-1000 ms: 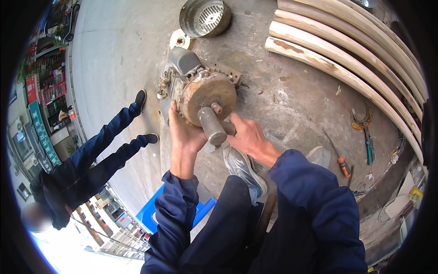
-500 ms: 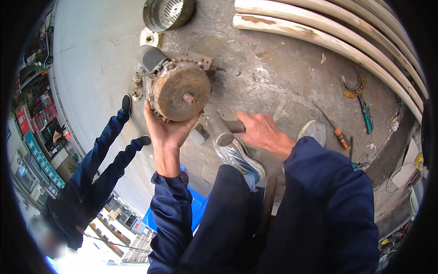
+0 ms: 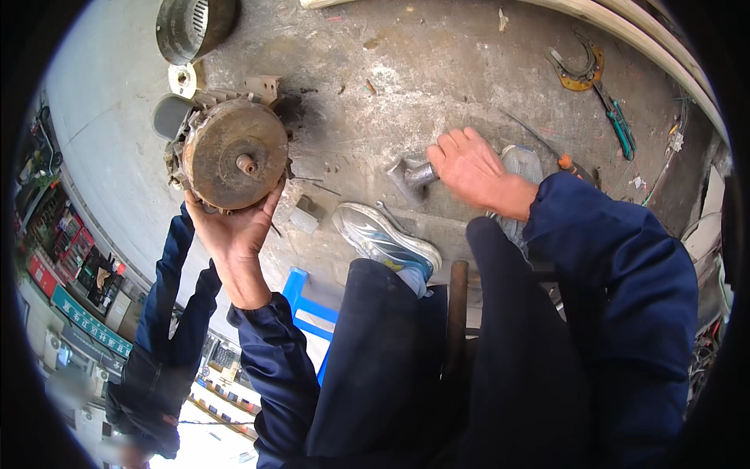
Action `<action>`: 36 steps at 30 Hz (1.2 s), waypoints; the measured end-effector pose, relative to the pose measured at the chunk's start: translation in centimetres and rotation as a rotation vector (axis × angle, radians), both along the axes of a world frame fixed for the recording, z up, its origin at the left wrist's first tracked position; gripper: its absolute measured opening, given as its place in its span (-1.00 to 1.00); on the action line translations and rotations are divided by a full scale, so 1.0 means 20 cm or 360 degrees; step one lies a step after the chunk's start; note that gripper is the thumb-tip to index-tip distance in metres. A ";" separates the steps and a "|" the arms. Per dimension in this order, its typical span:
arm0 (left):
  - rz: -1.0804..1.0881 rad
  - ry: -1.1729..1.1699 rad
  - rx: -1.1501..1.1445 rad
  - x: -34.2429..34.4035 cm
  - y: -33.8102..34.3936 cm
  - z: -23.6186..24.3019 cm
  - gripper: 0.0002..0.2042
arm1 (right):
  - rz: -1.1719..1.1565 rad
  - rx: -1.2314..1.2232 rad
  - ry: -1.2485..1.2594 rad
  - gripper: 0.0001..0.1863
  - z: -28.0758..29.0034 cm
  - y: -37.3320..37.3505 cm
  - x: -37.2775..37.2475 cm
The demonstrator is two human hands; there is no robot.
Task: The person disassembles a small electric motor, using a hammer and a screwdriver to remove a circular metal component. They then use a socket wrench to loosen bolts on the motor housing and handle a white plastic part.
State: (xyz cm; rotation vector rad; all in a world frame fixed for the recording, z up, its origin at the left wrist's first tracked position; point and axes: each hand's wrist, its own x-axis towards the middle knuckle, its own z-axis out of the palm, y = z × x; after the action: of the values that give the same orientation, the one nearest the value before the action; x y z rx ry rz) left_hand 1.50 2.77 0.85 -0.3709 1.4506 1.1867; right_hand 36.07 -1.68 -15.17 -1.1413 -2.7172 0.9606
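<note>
Currently, motor (image 3: 226, 152): I count one, at the left on the concrete floor (image 3: 344, 47), its shaft (image 3: 247, 164) pointing up toward my camera; I judge it only partly stripped.
Fan cowl (image 3: 178, 35): one, slotted, lying apart beyond the motor; I take it as the motor's own, so that part looks done.
Cream disc (image 3: 184, 79): one, loose, between motor and cowl.
End plate (image 3: 234, 178): one, still on the motor; what else remains I cannot tell from here.
Left hand (image 3: 232, 234): spread, cupped against the motor's lower rim.
Right hand (image 3: 473, 168): wrapped round the handle of one hammer (image 3: 406, 181), its head well apart from the motor.
Floor tools: I count one orange-handled screwdriver (image 3: 566, 162), one teal-handled pair of pliers (image 3: 621, 130) and one yellow C-shaped tool (image 3: 580, 84), near or touching the pliers.
</note>
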 end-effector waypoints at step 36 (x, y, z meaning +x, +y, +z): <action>0.0010 -0.0075 0.0044 -0.06 -0.04 -0.01 -0.14 | -0.0571 -0.0511 0.0219 -0.82 -0.03 0.51 -0.55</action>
State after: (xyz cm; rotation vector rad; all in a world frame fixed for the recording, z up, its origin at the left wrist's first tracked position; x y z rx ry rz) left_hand 0.29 2.01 0.61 -0.3824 1.3918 1.1946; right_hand 24.99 8.49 -15.72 -1.4817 -2.1975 1.3810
